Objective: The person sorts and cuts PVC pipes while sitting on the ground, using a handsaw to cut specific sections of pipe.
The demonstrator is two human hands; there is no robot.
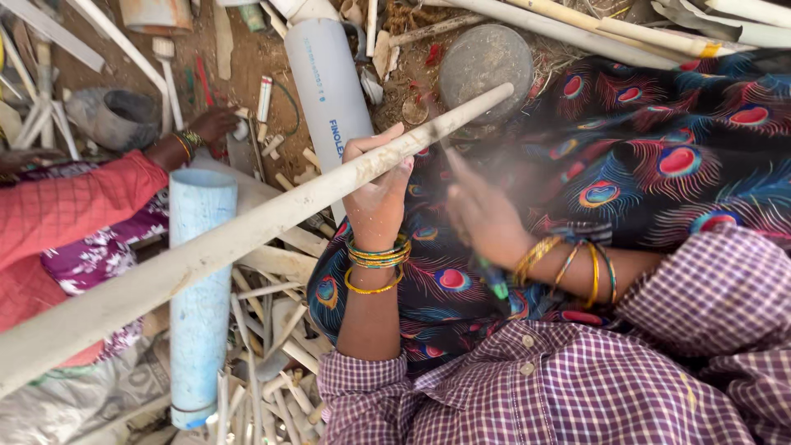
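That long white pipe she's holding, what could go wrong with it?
1. The left hand grips the long white pipe close to where the blurred, fast-moving right hand swings a green-handled tool; a miss could hit the fingers.
2. The pipe's far end sticks out near another person's red sleeve; if it swings, it may bump them.
3. Loose pipe scraps lie all around, so something could slip or poke.
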